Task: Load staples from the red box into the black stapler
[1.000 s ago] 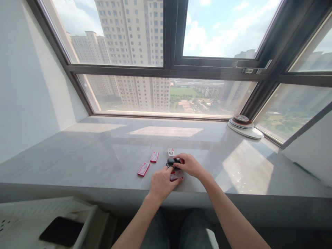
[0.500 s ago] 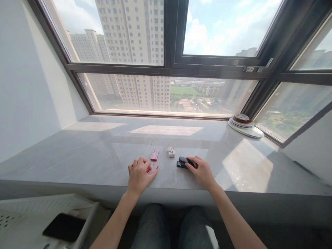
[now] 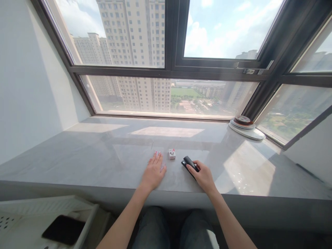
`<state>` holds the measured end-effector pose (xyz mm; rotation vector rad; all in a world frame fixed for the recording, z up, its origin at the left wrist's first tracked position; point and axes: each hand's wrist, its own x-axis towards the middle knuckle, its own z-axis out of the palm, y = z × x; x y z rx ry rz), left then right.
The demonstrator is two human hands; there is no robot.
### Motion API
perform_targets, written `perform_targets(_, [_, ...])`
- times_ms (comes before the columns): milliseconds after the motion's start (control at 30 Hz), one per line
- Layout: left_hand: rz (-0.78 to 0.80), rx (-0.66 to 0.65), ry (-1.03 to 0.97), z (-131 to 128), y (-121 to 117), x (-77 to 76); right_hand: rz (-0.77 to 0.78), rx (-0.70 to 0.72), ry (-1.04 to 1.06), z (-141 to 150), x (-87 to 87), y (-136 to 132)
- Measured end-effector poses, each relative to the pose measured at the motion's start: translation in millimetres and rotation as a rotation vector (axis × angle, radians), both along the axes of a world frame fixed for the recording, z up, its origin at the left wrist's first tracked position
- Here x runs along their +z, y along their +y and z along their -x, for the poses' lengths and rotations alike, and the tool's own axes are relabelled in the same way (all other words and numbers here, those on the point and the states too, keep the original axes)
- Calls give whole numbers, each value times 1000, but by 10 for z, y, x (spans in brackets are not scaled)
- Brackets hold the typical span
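Note:
A black stapler (image 3: 191, 164) is gripped by my right hand (image 3: 205, 176), thumb on the near side and fingers on the far side. It lies slanted at the sill's surface, its front end pointing away and to the left. My left hand (image 3: 153, 173) lies flat with fingers stretched forward over a small red-and-white box (image 3: 157, 152), of which only the far end shows. Whatever else is under that palm is mostly hidden. Between the hands, a little farther back, a small white box (image 3: 172, 154) with a dark printed picture stands by itself.
The grey marble sill (image 3: 103, 162) runs below the window. A stack of round plates or coasters (image 3: 243, 125) sits in the far right corner. Below left, a white plastic basket (image 3: 88, 221) holds a black phone-like slab (image 3: 63, 229).
My left hand has moved right and flattened from curled fingers, now covering the red-and-white box. My right hand has turned the stapler so its front points farther away.

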<state>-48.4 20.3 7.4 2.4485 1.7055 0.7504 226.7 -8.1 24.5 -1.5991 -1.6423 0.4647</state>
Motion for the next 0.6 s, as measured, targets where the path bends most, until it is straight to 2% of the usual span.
perform_targets(167, [-49,53,-8,-453,31,20,-31,-59,40,47,-55,-23])
perform_targets(300, [-82,102,-16,-690,35,32,-35,-79,40,47,-71,-23])
perform_targets(467, [-108,152,-21,-731,77,-21,-76,-73,65,36,-94,-37])
perform_targets(600, [-128,174,-25,-560,114,-77,-98,-92,81,16,-112,-57])
